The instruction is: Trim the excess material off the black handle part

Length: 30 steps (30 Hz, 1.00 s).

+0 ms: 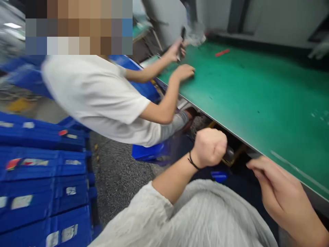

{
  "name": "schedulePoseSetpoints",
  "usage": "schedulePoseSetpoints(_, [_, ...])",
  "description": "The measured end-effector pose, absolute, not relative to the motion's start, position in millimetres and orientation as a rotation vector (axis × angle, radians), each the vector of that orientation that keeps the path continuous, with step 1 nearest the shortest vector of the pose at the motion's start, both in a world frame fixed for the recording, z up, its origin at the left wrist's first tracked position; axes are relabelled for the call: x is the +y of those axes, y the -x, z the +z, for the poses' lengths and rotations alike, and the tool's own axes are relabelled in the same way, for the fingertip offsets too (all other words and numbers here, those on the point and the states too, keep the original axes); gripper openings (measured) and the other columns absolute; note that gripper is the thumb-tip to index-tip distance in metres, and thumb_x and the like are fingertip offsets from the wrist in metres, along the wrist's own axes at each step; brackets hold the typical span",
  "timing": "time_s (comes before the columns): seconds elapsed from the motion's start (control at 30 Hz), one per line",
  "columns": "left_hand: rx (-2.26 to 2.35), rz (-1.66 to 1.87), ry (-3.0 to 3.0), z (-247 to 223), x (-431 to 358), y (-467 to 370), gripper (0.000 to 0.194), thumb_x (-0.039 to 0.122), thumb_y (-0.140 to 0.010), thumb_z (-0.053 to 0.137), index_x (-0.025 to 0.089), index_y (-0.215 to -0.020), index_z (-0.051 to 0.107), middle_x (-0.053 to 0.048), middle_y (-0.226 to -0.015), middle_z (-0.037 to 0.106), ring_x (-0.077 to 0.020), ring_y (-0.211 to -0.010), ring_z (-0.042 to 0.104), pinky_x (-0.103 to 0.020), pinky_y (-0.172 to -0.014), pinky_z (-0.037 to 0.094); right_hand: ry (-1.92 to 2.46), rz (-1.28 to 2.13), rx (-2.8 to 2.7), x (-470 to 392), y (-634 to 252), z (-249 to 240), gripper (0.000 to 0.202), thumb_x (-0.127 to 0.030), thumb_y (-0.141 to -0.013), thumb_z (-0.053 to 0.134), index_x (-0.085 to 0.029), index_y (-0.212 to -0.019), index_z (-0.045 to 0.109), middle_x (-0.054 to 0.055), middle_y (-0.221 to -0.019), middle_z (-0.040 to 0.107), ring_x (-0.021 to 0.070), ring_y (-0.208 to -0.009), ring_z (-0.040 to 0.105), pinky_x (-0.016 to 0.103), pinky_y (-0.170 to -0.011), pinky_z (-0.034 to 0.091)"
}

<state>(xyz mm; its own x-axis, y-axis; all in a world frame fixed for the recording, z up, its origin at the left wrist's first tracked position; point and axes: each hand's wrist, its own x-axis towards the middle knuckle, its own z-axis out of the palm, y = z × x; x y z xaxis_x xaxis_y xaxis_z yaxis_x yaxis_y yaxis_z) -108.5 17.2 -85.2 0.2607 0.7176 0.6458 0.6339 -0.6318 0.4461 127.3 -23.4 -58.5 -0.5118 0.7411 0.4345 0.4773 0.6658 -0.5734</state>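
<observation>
Facing green bench (244,96) — blue crates (43,178) left | left hand (209,147) fisted | right hand (280,195) loosely curled, empty

The table top (246,92) was covered in green, with a red strip (222,53) laid on it. The stacked crates (43,178) were coloured blue with white labels. A black band (192,161) was worn on the left wrist.
</observation>
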Motion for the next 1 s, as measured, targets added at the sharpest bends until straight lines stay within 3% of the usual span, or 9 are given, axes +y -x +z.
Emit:
schedulePoseSetpoints(0.1, [1.188,1.424,-2.371,-81,21,110,0.045,0.035,-0.106,0.029,0.022,-0.067,0.048,-0.002,-0.059,0.054,-0.0167,-0.057,0.05,-0.035,-0.067,0.038,0.998,0.583,-2.238,-20,-125,-49,0.013,-0.028,-0.105,0.057,-0.022,-0.115,0.062,0.002,-0.09,0.065,0.0155,-0.073,0.061,0.029,-0.067,0.047])
schedulePoseSetpoints(0.23, [1.111,1.448,-2.377,-74,21,108,0.044,0.034,-0.106,0.03,0.022,-0.067,0.045,-0.001,-0.058,0.051,-0.0164,-0.056,0.047,-0.035,-0.064,0.033,0.922,0.628,-2.267,-15,-119,-42,0.039,-0.057,-0.103,0.06,-0.018,-0.109,0.061,0.004,-0.091,0.067,0.016,-0.073,0.06,0.029,-0.065,0.043])
schedulePoseSetpoints(0.37, [1.101,1.394,-2.491,-67,18,105,0.049,0.039,-0.107,0.025,0.022,-0.065,0.044,-0.001,-0.057,0.048,-0.0156,-0.053,0.041,-0.036,-0.062,0.03,0.89,0.656,-2.285,-11,-106,-34,0.047,-0.065,-0.102,0.056,-0.018,-0.1,0.061,0.001,-0.083,0.063,0.014,-0.067,0.053,0.029,-0.062,0.037])
schedulePoseSetpoints(0.7, [1.134,1.344,-2.656,-60,18,107,0.048,0.038,-0.105,0.026,0.022,-0.062,0.043,-0.001,-0.055,0.043,-0.0159,-0.053,0.036,-0.037,-0.061,0.027,0.891,0.642,-2.352,-8,-98,-32,0.048,-0.054,-0.108,0.052,-0.022,-0.075,0.039,-0.004,-0.069,0.042,0.011,-0.061,0.035,0.03,-0.059,0.024])
schedulePoseSetpoints(1.0, [1.307,1.343,-2.471,-60,13,96,0.047,0.035,-0.104,0.029,0.022,-0.062,0.043,-0.001,-0.055,0.048,-0.0146,-0.053,0.041,-0.036,-0.061,0.031,0.988,0.05,-2.326,-17,-95,-30,0.052,-0.052,-0.111,0.046,-0.021,-0.068,0.044,-0.002,-0.063,0.041,0.0138,-0.059,0.032,0.032,-0.056,0.022])
